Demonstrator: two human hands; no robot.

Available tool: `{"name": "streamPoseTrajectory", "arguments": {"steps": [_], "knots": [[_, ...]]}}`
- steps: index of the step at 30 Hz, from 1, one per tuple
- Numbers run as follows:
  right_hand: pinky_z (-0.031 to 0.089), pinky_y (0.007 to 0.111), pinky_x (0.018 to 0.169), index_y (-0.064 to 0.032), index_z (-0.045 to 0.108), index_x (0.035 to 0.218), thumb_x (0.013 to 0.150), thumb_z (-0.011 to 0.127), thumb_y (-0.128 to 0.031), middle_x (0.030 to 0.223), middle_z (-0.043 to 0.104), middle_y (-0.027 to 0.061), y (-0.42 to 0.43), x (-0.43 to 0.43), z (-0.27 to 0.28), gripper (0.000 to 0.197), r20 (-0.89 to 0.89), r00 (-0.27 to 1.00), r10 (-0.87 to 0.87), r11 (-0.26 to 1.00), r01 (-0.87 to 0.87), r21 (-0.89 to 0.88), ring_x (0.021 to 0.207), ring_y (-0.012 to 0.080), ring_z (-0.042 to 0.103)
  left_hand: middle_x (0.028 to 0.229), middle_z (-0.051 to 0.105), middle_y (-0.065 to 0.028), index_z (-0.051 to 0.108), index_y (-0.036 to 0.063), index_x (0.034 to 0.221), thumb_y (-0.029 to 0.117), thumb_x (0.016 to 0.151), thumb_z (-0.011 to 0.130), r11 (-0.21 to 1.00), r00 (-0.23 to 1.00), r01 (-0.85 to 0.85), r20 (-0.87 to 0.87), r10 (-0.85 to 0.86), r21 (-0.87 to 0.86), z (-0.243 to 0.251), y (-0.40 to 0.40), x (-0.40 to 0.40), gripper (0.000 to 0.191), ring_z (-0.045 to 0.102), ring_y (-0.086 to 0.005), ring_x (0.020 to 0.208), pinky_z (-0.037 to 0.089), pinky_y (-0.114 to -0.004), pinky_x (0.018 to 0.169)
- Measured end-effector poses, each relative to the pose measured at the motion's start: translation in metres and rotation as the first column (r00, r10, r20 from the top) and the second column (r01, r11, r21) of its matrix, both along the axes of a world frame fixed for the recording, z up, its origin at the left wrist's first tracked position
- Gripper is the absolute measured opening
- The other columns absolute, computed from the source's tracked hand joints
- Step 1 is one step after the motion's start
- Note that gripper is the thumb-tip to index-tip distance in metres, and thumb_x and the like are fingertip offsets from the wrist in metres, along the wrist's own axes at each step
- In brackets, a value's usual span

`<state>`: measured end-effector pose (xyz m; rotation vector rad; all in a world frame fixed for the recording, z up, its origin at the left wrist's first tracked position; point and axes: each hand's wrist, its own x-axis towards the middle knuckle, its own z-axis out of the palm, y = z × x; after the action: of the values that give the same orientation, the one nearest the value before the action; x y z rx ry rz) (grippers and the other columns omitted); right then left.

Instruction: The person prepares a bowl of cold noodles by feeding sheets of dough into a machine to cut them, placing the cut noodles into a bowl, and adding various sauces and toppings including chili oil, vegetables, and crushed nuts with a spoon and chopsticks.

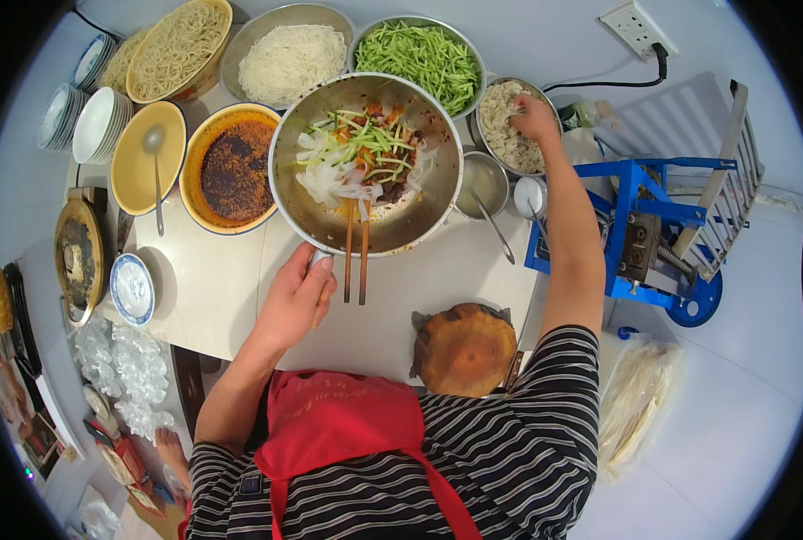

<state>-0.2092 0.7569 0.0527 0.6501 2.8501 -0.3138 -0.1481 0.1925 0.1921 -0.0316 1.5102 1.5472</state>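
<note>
My left hand (295, 297) grips the handle of a metal pan (435, 202), which is held over the table. In the pan lie white flat noodles (324, 179), cucumber shreds (374, 145) and dark red chili sauce; two wooden chopsticks (355, 263) rest in it, their ends over the near rim. My right hand (535, 118) reaches into a metal bowl of pale shredded food (503, 115) at the back right, its fingertips in the food; how much they pinch is hidden. Behind the pan stand a bowl of cucumber shreds (418, 61) and a bowl of thin white noodles (293, 61).
Left of the pan are a chili sauce bowl (236, 172), a yellow bowl with a spoon (131, 162) and stacked white bowls (94, 125). A metal sauce bowl (486, 179) stands right. A wooden chopping block (468, 351) lies near me; a blue-framed machine (644, 223) stands right.
</note>
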Motion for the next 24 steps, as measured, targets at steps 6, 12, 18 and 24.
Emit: {"name": "streamPoseTrajectory", "arguments": {"steps": [6,12,18,24], "knots": [[0.05,0.045,0.095,-0.0093,0.062,0.125,0.079,0.077,-0.021,0.125,0.064,0.0215,-0.037,0.009,-0.012,0.05,-0.24,0.959,0.148,0.967,-0.192,-0.171,0.114,0.0389,0.061,0.066,0.043,0.0028,0.048,0.0035,0.118,0.023,0.108,0.044,1.0,1.0,-0.019,0.004,0.019,0.01,0.002,0.001,0.004,0.022,0.036,-0.005,0.043,0.03,-0.023,0.04],[0.052,0.043,0.091,-0.009,0.06,0.124,0.081,0.077,-0.017,0.112,0.065,0.0205,-0.017,0.006,0.005,0.046,-0.168,0.985,-0.03,0.994,0.012,-0.11,0.109,0.0324,0.064,0.066,0.042,0.0028,0.048,0.0049,0.115,0.024,0.108,0.045,1.0,1.0,-0.005,0.031,0.005,0.004,0.008,0.001,0.007,0.02,0.034,-0.0052,0.043,0.029,-0.023,0.039],[0.05,0.044,0.097,-0.0101,0.064,0.122,0.079,0.077,-0.019,0.12,0.065,0.0214,-0.043,0.015,-0.02,0.046,-0.305,0.926,0.221,0.965,-0.253,-0.07,0.111,0.0387,0.062,0.067,0.042,0.0026,0.045,0.0062,0.107,0.023,0.108,0.045,0.999,0.999,0.002,0.04,-0.003,0.038,0.002,0.001,0.009,0.017,0.034,-0.0049,0.044,0.029,-0.024,0.039],[0.051,0.045,0.091,-0.0124,0.061,0.123,0.082,0.073,-0.018,0.112,0.067,0.0213,-0.022,0.018,-0.008,0.043,-0.344,0.93,0.129,0.985,-0.159,-0.063,0.107,0.0393,0.063,0.067,0.042,0.0023,0.044,0.0063,0.103,0.023,0.108,0.045,0.999,1.0,0.004,0.028,-0.005,0.046,0.002,-0.001,0.016,0.017,0.035,-0.0049,0.044,0.03,-0.024,0.039]]}}
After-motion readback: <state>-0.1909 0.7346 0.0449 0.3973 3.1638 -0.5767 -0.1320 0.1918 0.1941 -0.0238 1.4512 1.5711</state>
